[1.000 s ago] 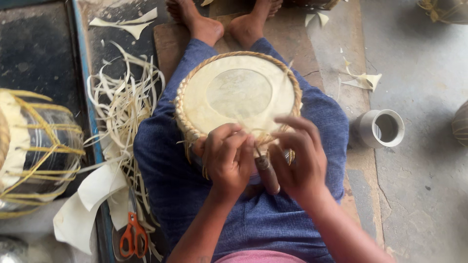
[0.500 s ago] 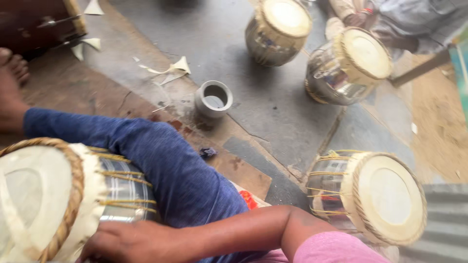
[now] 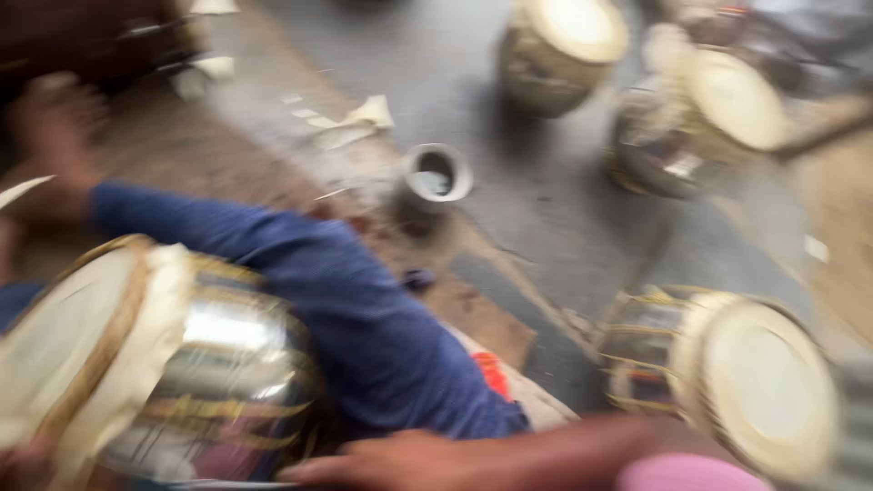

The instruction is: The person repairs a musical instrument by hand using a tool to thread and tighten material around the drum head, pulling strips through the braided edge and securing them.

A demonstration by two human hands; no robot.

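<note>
right hand (image 3: 382, 465) is lying flat under the metal drum (image 3: 155, 364), grip unclear; drum is looking heavy, slick-sided; lacing is offering hold. left hand unseen.

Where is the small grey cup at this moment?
In the head view, the small grey cup stands on the grey floor in the upper middle, just beyond the blue-trousered leg and left of the two far drums.

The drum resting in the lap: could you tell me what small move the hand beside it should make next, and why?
Probably close the hand onto the drum to steady it. The drum lies tilted on its side against the blue-trousered leg, and the hand sits low beside its shiny body; the blur hides any grip.
</note>
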